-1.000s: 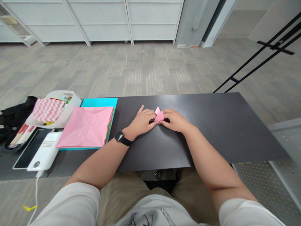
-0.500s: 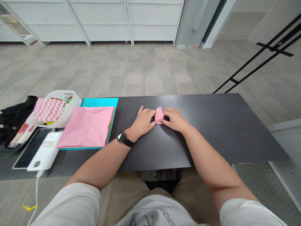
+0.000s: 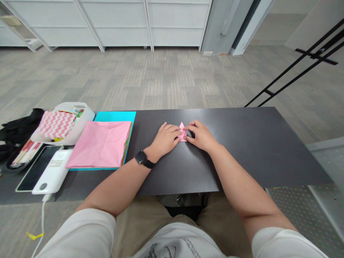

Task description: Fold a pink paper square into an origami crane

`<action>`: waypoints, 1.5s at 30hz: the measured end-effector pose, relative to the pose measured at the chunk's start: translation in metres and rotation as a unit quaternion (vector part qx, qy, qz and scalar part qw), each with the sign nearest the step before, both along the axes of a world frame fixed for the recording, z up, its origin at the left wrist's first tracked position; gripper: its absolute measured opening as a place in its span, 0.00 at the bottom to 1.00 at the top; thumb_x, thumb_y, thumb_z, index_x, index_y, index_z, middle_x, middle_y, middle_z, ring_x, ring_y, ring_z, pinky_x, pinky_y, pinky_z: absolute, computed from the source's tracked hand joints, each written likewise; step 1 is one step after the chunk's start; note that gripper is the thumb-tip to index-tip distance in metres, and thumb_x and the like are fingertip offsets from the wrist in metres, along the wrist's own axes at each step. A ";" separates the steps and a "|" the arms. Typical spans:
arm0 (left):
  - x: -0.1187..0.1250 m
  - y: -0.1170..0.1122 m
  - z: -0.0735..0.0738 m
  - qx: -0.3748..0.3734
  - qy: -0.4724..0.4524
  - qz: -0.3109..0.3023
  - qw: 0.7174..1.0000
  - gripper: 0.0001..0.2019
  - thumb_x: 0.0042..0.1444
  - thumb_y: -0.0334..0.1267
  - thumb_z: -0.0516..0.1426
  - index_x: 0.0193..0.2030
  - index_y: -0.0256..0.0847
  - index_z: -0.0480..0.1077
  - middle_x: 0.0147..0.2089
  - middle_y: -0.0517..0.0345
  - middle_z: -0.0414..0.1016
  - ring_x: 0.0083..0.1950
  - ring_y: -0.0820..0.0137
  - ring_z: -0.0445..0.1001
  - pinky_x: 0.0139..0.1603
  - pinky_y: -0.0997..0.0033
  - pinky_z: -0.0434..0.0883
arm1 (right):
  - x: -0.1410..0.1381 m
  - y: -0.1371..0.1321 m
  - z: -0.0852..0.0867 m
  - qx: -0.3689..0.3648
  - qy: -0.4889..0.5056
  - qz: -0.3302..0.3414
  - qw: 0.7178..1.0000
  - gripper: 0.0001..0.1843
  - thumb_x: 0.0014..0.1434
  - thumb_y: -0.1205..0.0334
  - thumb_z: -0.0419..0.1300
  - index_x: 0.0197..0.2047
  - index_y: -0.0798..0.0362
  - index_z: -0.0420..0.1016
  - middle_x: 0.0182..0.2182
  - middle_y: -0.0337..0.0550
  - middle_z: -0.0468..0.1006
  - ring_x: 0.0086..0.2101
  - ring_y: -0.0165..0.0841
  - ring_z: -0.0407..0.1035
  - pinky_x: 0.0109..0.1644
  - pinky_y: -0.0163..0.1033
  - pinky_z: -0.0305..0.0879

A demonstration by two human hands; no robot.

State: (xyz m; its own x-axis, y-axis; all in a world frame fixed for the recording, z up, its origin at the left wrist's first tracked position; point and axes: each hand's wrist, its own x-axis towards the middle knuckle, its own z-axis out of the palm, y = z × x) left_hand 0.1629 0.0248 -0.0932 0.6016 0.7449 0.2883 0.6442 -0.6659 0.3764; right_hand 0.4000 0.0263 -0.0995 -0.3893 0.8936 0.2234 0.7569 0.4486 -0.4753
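Note:
A small folded pink paper piece [image 3: 182, 132] lies on the dark table [image 3: 242, 143] between my two hands. My left hand [image 3: 166, 137], with a black watch on its wrist, presses on the paper's left side with curled fingers. From the right, my right hand [image 3: 200, 135] pinches the paper with its fingertips. Most of the paper is hidden under the fingers; only a pointed pink tip shows.
At the left lie a stack of coloured sheets topped by a creased pink sheet [image 3: 100, 143], a white tray [image 3: 63, 122] holding patterned paper, a white power bank [image 3: 52, 171] with a cable, a phone [image 3: 34, 168] and a pencil case [image 3: 20, 154]. Black cloth [image 3: 18, 123] sits at the far left.
The pink piece has been folded narrower and pressed flatter; both hands closed in over it, so less of it shows now.

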 end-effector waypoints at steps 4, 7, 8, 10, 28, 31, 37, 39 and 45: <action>0.000 -0.001 0.002 -0.023 0.012 0.007 1.000 0.13 0.72 0.37 0.59 0.59 0.48 0.80 0.64 0.51 0.81 0.67 0.54 0.75 0.78 0.31 0.57 | 0.001 0.000 -0.002 0.005 -0.026 0.003 1.000 0.16 0.63 0.57 0.72 0.54 0.44 0.85 0.53 0.50 0.77 0.54 0.48 0.71 0.63 0.58 0.68; 0.001 -0.002 0.004 -0.035 0.035 0.017 0.999 0.14 0.73 0.39 0.58 0.60 0.49 0.80 0.66 0.53 0.80 0.67 0.55 0.75 0.79 0.33 0.56 | 0.001 -0.001 -0.001 -0.003 -0.033 0.002 0.999 0.18 0.65 0.53 0.71 0.57 0.43 0.85 0.54 0.50 0.77 0.55 0.48 0.71 0.64 0.58 0.68; 0.001 -0.002 0.005 -0.039 0.041 0.020 0.998 0.14 0.73 0.40 0.57 0.61 0.49 0.80 0.67 0.53 0.80 0.68 0.55 0.74 0.80 0.34 0.56 | 0.001 -0.002 0.000 -0.007 -0.036 0.001 0.999 0.19 0.65 0.52 0.72 0.57 0.43 0.85 0.54 0.50 0.77 0.56 0.49 0.71 0.65 0.58 0.67; 0.000 -0.003 0.006 -0.047 0.049 0.023 0.997 0.15 0.74 0.41 0.57 0.62 0.50 0.79 0.68 0.54 0.79 0.69 0.55 0.73 0.81 0.35 0.54 | 0.000 -0.002 0.002 -0.015 -0.043 -0.006 0.999 0.20 0.64 0.51 0.73 0.58 0.43 0.85 0.55 0.50 0.77 0.57 0.50 0.71 0.66 0.59 0.67; -0.008 0.007 0.001 -0.092 0.007 0.018 0.996 0.13 0.70 0.42 0.63 0.59 0.56 0.81 0.67 0.57 0.80 0.70 0.54 0.72 0.81 0.28 0.48 | 0.004 -0.002 -0.002 -0.042 -0.021 -0.037 0.998 0.23 0.59 0.51 0.77 0.57 0.39 0.85 0.67 0.51 0.69 0.68 0.57 0.62 0.73 0.67 0.62; -0.010 0.010 -0.002 -0.094 -0.015 0.009 0.995 0.15 0.69 0.43 0.63 0.61 0.56 0.79 0.68 0.57 0.79 0.70 0.56 0.73 0.82 0.31 0.50 | 0.004 -0.002 -0.001 -0.046 -0.026 -0.038 0.998 0.23 0.59 0.51 0.76 0.58 0.40 0.84 0.67 0.51 0.69 0.68 0.57 0.62 0.73 0.67 0.62; -0.003 0.006 -0.006 -0.077 -0.024 0.057 0.995 0.26 0.66 0.54 0.65 0.68 0.51 0.73 0.67 0.50 0.76 0.71 0.52 0.72 0.81 0.33 0.53 | 0.002 -0.002 0.000 -0.052 -0.042 -0.039 0.997 0.25 0.60 0.50 0.76 0.60 0.41 0.82 0.67 0.52 0.69 0.68 0.55 0.62 0.74 0.64 0.60; -0.002 0.005 -0.007 -0.073 -0.013 0.090 0.993 0.32 0.65 0.56 0.66 0.72 0.49 0.69 0.69 0.47 0.74 0.72 0.49 0.69 0.81 0.29 0.51 | 0.003 -0.001 0.000 -0.053 -0.041 -0.043 0.997 0.31 0.59 0.48 0.76 0.64 0.41 0.79 0.67 0.52 0.69 0.68 0.55 0.63 0.74 0.63 0.61; -0.002 0.004 -0.011 -0.078 0.014 0.121 0.989 0.33 0.65 0.59 0.65 0.72 0.47 0.69 0.73 0.43 0.69 0.76 0.46 0.64 0.81 0.25 0.48 | 0.003 -0.001 -0.001 -0.052 -0.056 -0.053 0.996 0.35 0.59 0.44 0.74 0.67 0.46 0.77 0.68 0.56 0.68 0.69 0.56 0.62 0.75 0.63 0.60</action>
State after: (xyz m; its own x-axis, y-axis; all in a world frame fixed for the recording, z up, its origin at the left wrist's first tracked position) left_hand 0.1607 0.0285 -0.1042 0.4059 0.9024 0.1449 0.7895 -0.4261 0.4418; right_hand 0.4032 0.0255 -0.1009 -0.3090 0.9470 0.0881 0.8481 0.3162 -0.4252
